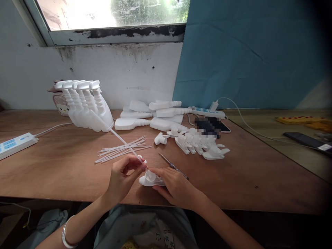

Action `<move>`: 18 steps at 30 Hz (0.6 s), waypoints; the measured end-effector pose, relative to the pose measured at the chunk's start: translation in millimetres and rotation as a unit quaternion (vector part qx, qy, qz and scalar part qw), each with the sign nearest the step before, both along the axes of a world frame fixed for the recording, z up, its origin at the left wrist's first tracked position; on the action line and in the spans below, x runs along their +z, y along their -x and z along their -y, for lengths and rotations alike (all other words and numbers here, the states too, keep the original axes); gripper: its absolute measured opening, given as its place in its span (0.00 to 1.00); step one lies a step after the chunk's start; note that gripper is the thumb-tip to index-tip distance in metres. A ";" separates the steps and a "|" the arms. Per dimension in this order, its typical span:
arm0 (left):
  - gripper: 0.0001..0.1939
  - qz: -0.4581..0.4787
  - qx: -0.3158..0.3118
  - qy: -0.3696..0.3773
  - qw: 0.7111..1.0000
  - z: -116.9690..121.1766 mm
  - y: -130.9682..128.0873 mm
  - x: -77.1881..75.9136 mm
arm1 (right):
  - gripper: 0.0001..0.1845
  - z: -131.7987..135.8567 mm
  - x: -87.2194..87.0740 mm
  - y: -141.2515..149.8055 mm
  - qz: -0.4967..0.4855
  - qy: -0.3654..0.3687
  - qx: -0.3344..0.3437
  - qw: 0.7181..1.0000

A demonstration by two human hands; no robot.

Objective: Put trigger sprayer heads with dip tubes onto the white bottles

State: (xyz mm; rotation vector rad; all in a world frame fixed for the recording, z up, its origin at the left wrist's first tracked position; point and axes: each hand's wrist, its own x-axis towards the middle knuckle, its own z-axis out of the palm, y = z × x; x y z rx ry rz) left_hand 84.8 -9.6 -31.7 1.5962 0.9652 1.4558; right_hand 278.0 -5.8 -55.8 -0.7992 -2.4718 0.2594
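Observation:
My left hand pinches the lower end of a long white plastic tube that slants up and to the left. The tube's end meets a white spray-trigger head lying near the table's front edge. My right hand closes around that trigger head and holds it on the wooden table. Metal scissors lie just behind my right hand. A loose bundle of white tubes rests beyond my left hand.
Assembled white spray bottles lean in a row at back left; bottles without heads lie at centre. A heap of trigger heads, a phone and power strips also lie on the table.

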 end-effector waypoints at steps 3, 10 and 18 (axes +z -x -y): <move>0.04 -0.005 0.008 -0.021 1.000 -0.5 -0.3 -1.5 | 0.20 -0.1 0.1 0.2 0.001 -0.002 0.000 1.000; 0.04 -0.036 0.004 -0.029 0.999 -0.4 -0.2 -3.2 | 0.20 0.0 -0.7 -0.1 0.002 0.006 0.001 1.000; 0.08 -0.135 -0.008 -0.048 0.990 -2.1 -6.3 -4.5 | 0.20 -0.7 -0.1 -0.1 -0.003 -0.001 0.006 1.000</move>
